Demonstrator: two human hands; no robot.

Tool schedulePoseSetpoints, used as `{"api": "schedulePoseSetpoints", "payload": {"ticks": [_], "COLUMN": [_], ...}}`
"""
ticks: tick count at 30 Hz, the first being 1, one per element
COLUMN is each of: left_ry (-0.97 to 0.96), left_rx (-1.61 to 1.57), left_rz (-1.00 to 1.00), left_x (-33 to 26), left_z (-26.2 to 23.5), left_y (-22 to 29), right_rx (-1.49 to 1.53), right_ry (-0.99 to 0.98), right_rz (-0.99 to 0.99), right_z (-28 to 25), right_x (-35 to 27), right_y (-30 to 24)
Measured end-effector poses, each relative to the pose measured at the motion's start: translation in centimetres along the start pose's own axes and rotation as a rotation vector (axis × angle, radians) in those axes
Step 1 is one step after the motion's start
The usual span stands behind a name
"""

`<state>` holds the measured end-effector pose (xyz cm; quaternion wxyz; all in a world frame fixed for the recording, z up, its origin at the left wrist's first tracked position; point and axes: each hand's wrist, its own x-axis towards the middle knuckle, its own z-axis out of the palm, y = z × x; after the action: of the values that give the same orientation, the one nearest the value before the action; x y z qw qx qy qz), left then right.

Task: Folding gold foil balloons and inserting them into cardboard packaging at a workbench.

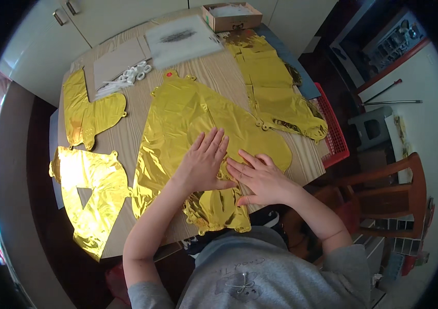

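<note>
On the wooden table (pixel 126 139), a large gold foil balloon (pixel 188 123) lies flat, and both hands press down on its lower part near the table's front edge. Fingers spread and palm down, the left hand (pixel 206 162) rests flat on the foil, while the right hand (pixel 260 177) lies beside it, also flat with fingers extended, its fingertips touching the left hand's thumb side; neither grips anything. Around it lie other gold foil balloons (pixel 87 110), a cardboard box (pixel 232 18) at the far edge, white plastic pieces (pixel 131 74), and a red basket (pixel 335 136) to the right.
</note>
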<state>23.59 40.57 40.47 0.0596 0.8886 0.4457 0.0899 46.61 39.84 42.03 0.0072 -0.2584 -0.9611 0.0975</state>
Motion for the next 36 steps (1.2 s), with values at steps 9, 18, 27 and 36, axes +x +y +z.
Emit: {"api": "schedulePoseSetpoints", "payload": {"ticks": [9, 18, 27, 36], "left_ry": [-0.008, -0.010, 0.016, 0.009], "left_rx": [0.020, 0.039, 0.019, 0.025], "left_rz": [-0.016, -0.005, 0.009, 0.003], "left_x": [0.0, 0.0, 0.0, 0.0], "left_z": [0.0, 0.3, 0.4, 0.4], "left_y": [0.2, 0.0, -0.1, -0.1], "right_rx": [-0.002, -0.006, 0.004, 0.038], "right_ry": [0.039, 0.194, 0.405, 0.569], "right_rz": [-0.035, -0.109, -0.228, -0.303], "right_z": [0.7, 0.7, 1.6, 3.1], "right_x": [-1.4, -3.9, -4.7, -5.6], "right_y": [-0.7, -1.8, -2.6, -3.3]}}
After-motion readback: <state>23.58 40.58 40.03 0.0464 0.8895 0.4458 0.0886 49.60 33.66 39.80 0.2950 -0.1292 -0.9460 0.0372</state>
